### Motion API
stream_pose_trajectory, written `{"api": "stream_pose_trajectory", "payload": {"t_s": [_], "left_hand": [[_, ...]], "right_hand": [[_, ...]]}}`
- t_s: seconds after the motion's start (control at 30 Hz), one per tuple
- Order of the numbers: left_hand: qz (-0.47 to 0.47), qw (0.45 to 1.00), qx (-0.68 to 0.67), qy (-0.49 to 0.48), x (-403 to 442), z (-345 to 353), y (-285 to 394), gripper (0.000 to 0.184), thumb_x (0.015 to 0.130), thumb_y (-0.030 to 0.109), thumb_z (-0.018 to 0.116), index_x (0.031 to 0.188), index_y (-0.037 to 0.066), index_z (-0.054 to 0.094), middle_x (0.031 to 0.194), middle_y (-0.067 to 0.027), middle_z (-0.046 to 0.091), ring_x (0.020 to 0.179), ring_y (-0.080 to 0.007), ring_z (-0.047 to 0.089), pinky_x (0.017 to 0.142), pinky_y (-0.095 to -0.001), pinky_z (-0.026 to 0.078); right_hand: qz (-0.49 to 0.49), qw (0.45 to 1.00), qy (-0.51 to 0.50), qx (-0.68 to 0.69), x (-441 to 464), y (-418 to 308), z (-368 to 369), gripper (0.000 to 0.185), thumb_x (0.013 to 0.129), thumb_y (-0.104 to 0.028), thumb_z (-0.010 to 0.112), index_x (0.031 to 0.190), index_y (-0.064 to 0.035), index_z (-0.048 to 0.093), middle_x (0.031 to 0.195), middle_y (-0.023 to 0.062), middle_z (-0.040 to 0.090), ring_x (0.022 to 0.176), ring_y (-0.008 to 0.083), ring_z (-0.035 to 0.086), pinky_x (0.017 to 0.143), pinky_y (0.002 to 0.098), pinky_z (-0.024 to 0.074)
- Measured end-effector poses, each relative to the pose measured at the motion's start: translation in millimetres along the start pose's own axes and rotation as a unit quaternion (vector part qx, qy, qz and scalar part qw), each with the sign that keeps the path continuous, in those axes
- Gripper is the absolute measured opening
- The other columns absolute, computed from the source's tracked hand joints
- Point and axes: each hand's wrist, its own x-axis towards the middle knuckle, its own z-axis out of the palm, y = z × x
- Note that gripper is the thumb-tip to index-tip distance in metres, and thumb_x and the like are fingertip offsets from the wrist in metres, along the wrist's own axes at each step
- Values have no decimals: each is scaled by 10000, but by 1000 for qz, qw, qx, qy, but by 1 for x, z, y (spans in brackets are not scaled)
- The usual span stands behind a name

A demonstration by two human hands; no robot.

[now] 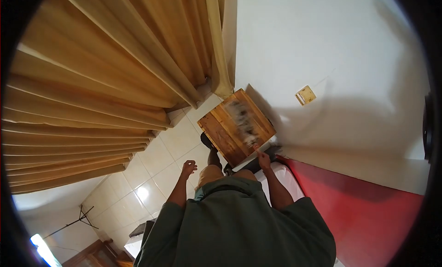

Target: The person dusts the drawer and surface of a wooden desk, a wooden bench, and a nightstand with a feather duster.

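Note:
My right hand [264, 160] is closed on the handle of a feather duster [242, 119], whose grey and white fluffy head lies across the top of a wooden table [220, 130]. The duster slants up and to the left from my fingers over the brown planks. My left hand [189, 167] hangs in the air left of my body, over the tiled floor, its fingers curled; whether anything small is inside them is hidden.
Tan curtains [106, 78] hang at the left. A white wall [331, 50] with a yellowish wall plate [305, 96] rises at the right. Near my right arm are a red panel [354, 202] and a white surface. A thin black stand [82, 216] is at lower left.

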Motion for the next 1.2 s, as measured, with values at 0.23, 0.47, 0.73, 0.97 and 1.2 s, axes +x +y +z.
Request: {"api": "stream_pose_trajectory", "payload": {"t_s": [0.23,0.47,0.73,0.97,1.2], "left_hand": [[17,1000,-14,13,1,2,-15,339,841,358,548,1080,120,527,867,-83,652,710,-152,632,545,-298,460],[40,998,-46,10,-5,6,-10,352,842,342,549,1090,93,525,853,-82,648,701,-147,626,541,-287,458],[28,999,-30,15,2,-4,1,394,852,360,529,1126,79,489,938,-108,638,782,-169,620,618,-306,465],[57,998,14,-10,35,-39,-10,390,864,364,532,1136,89,490,929,-88,642,759,-167,632,603,-317,476],[67,995,-38,-56,34,-107,3,412,876,428,525,1142,116,486,934,-80,646,813,-159,625,662,-324,466]], "right_hand": [[-84,976,-151,-134,-5,-15,-15,381,904,-338,474,827,8,615,737,168,614,715,271,605,680,368,447],[-12,999,-2,-44,-10,-31,5,396,890,-372,477,850,-10,633,795,193,627,802,357,607,714,413,455],[-73,995,52,-39,0,-23,12,316,914,-281,452,1063,-33,581,802,136,630,653,277,622,631,382,480],[25,951,-171,255,-30,-116,-3,288,915,-178,420,1164,-78,525,772,64,582,597,127,602,503,227,470],[-47,919,-177,349,-53,-220,29,273,910,-177,487,1151,-55,526,891,70,608,692,149,625,577,247,505]]}}
